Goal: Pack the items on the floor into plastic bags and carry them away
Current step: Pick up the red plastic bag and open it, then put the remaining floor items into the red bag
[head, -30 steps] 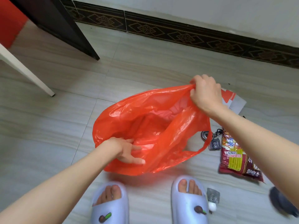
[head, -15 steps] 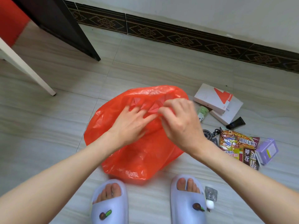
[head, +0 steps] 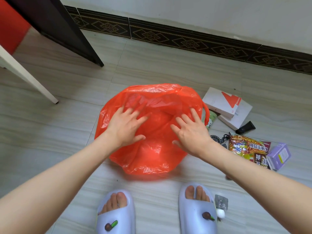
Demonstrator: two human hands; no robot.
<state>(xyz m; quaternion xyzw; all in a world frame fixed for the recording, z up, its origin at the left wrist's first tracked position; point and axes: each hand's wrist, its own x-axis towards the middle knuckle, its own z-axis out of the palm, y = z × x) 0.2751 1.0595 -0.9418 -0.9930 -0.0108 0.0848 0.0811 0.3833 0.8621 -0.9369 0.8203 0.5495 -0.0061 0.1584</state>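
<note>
An orange plastic bag (head: 150,154) lies on the tiled floor in front of my feet, its mouth spread wide. My left hand (head: 125,127) and my right hand (head: 190,132) rest on it with fingers spread and straight, left fingertips under the thin film. To the right lie two white boxes (head: 222,103), a green bottle (head: 211,119), a black tube (head: 245,127), a keyring (head: 217,138), a noodle packet (head: 248,148) and a purple box (head: 278,155).
A foil blister pack (head: 221,202) and a small white ball (head: 220,213) lie beside my right slipper (head: 196,211). A dark furniture leg (head: 67,29) and a white leg (head: 28,76) stand at the upper left. The patterned skirting (head: 185,41) runs along the wall.
My right hand let go of the raised bag edge and came down. Both hands met over the bag, then moved apart, spreading its mouth flat on the floor.
</note>
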